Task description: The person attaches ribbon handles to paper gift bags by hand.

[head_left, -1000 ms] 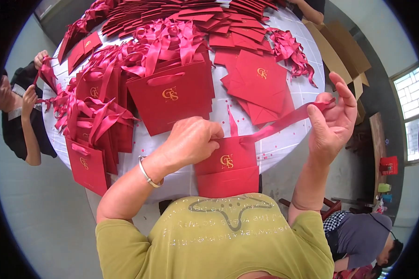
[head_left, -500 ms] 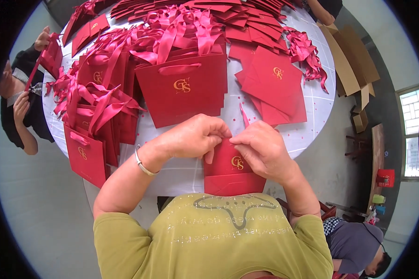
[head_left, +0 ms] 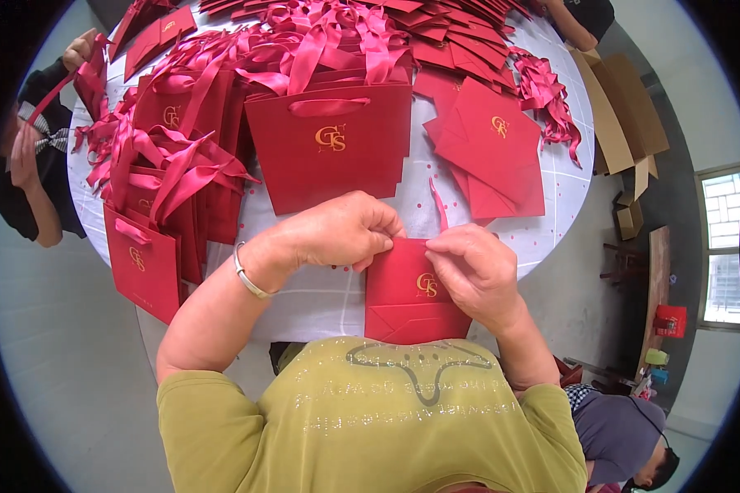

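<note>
A flat red paper gift bag (head_left: 411, 319) with a gold emblem lies in front of me at the table's near edge, its folded bottom toward my body. My left hand (head_left: 347, 232), with a silver bangle at the wrist, pinches the bag's upper edge near its left corner. At the right of the same edge, my right hand (head_left: 478, 275) pinches with thumb and forefinger. Just beyond it a thin pink ribbon (head_left: 439, 204) points away from me; whether it runs through the bag is hidden by my fingers.
Finished red bags with ribbon handles (head_left: 329, 156) stand ahead, more (head_left: 144, 263) at the left. Flat bags (head_left: 489, 135) and loose ribbons (head_left: 547, 103) lie at the right. A person (head_left: 37, 164) handles a ribbon at far left. Open cardboard boxes (head_left: 625, 107) stand beyond the table.
My fingertips have moved slightly apart along the bag's upper edge, the right ones shifting right. The person at far left has moved their hands. The view has shifted a little.
</note>
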Demonstrator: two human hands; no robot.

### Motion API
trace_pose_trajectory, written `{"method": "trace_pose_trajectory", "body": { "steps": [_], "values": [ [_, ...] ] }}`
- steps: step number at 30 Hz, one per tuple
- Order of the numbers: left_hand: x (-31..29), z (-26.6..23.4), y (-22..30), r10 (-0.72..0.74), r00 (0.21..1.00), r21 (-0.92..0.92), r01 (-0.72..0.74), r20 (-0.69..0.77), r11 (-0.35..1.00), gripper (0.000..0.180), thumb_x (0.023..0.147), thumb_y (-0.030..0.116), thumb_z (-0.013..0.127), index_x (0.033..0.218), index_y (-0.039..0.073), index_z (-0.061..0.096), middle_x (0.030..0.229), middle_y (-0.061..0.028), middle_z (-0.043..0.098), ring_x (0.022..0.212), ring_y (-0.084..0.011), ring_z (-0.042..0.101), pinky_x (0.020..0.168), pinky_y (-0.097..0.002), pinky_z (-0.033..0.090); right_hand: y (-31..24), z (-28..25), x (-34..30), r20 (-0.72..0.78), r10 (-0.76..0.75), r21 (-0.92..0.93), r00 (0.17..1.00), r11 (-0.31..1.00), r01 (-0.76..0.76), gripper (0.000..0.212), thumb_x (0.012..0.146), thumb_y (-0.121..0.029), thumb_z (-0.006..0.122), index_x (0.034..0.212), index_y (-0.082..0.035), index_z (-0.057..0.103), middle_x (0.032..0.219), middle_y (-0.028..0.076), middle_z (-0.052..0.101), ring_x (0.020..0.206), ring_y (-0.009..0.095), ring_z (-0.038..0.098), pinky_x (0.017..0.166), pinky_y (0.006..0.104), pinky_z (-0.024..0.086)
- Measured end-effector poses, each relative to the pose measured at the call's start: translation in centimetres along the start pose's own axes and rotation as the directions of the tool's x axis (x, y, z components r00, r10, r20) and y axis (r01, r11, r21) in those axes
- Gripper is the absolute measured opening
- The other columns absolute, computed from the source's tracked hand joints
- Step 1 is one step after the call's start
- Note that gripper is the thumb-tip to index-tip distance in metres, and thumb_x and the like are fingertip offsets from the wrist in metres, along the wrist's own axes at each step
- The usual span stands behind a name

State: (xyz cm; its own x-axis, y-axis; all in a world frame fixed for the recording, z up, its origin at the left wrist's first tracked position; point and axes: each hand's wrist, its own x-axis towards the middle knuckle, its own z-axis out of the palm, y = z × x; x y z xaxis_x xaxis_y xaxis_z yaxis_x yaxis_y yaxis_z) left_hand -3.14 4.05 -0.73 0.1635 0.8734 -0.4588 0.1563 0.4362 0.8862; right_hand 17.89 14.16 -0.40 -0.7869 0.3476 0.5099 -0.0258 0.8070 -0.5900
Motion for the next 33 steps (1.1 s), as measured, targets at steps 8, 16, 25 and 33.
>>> {"method": "trace_pose_trajectory", "body": {
  "steps": [8,16,25,33],
  "values": [
    [-0.1,0.6,0.1,0.028,0.999,-0.046,-0.030,-0.041,0.999,0.014,0.096,0.002,0.054,0.104,0.001,0.065,0.069,0.0030,0.055,0.055,-0.0057,0.049,0.051,-0.0245,0.042,-0.4,0.6,0.0,0.074,-0.066,-0.080,0.995,0.994,0.072,0.018,0.073,0.000,0.076,0.088,-0.004,0.067,0.078,0.009,0.064,0.069,0.027,0.063,0.062,0.0364,0.050],
    [0.0,1.0,0.0,0.053,0.994,-0.026,-0.056,-0.090,0.998,0.014,0.094,0.002,0.056,0.104,0.001,0.066,0.069,0.0038,0.055,0.059,-0.0042,0.048,0.053,-0.0249,0.043,-1.0,1.2,0.3,0.156,-0.100,-0.239,0.983,0.961,0.136,0.015,0.073,0.000,0.072,0.084,-0.004,0.063,0.079,0.009,0.061,0.070,0.026,0.061,0.065,0.0369,0.049],
    [0.5,1.3,-1.0,0.131,0.974,0.051,-0.124,-0.185,0.991,0.015,0.087,0.006,0.061,0.097,0.000,0.071,0.084,-0.0118,0.072,0.080,-0.0143,0.064,0.073,-0.0326,0.052,-3.5,3.1,0.4,0.228,0.027,-0.600,0.973,0.791,0.119,0.006,0.075,-0.004,0.064,0.076,-0.004,0.058,0.073,0.011,0.056,0.063,0.028,0.058,0.060,0.0369,0.048],
    [0.1,1.3,-0.4,0.134,0.985,0.066,-0.128,-0.105,0.990,0.014,0.085,0.005,0.063,0.096,-0.002,0.068,0.082,-0.0129,0.072,0.076,-0.0163,0.066,0.070,-0.0337,0.052,-1.6,-0.9,3.5,0.403,0.329,-0.011,0.854,0.935,-0.355,0.017,0.080,-0.016,0.076,0.089,-0.002,0.071,0.077,0.014,0.070,0.071,0.025,0.068,0.064,0.0344,0.053]
  ]
}}
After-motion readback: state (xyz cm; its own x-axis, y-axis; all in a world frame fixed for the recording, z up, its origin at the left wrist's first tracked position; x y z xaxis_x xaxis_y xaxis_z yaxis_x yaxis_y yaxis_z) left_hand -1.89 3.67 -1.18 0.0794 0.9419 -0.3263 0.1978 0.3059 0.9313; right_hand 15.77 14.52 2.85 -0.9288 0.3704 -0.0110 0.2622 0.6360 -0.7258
